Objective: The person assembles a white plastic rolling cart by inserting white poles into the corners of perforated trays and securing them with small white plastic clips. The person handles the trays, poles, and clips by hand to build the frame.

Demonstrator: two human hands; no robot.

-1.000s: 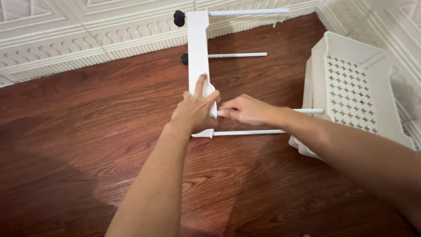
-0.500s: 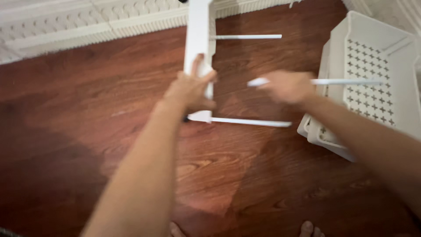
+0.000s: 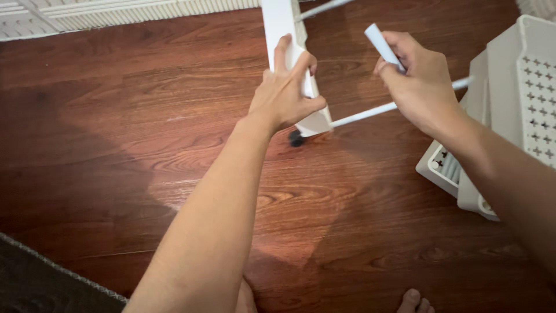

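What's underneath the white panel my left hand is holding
Under the white panel lies the dark wooden floor. A small black caster shows at its lower corner, beside a white rod. The left hand covers the panel's middle, so anything beneath there is hidden.

Floor (image 3: 145,116) glossy wood; frame panel (image 3: 278,23), basket (image 3: 509,87) matt white, probably plastic.

Floor (image 3: 116,145): dark red-brown wood-grain boards, glossy, bright patch mid-frame. White frame panel (image 3: 284,35) at 12 o'clock stands on it, black caster (image 3: 296,138) at its lower end touching the boards. White perforated basket (image 3: 509,104) at 3 o'clock sits on the floor on its side. Dark rug (image 3: 40,284) edge at 8 o'clock. Bare toes (image 3: 414,301) at 5 o'clock. White patterned tiles (image 3: 87,11) border at 11 o'clock.
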